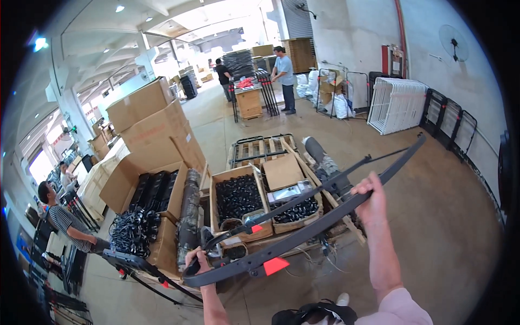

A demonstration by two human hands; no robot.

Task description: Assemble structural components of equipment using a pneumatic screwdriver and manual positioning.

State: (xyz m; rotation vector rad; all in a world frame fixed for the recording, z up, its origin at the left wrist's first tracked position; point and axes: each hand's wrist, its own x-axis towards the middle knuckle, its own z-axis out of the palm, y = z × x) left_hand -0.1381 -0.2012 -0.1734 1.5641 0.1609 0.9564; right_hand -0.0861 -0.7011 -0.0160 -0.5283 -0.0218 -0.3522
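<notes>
A factory assembly hall is shown by the pillars and ceiling lamps. Many black parts are held in open boxes, white frames are stacked by the wall, and 2 people are seen beside a crate topped with red parts.

The bare left forearm came in from the near side, its left grip held low and near with the fingers curled. Farther to the right, the right forearm stretched forward from a pale pink sleeve, and the right grip, also curled, stood farther out, well apart from the left.
</notes>
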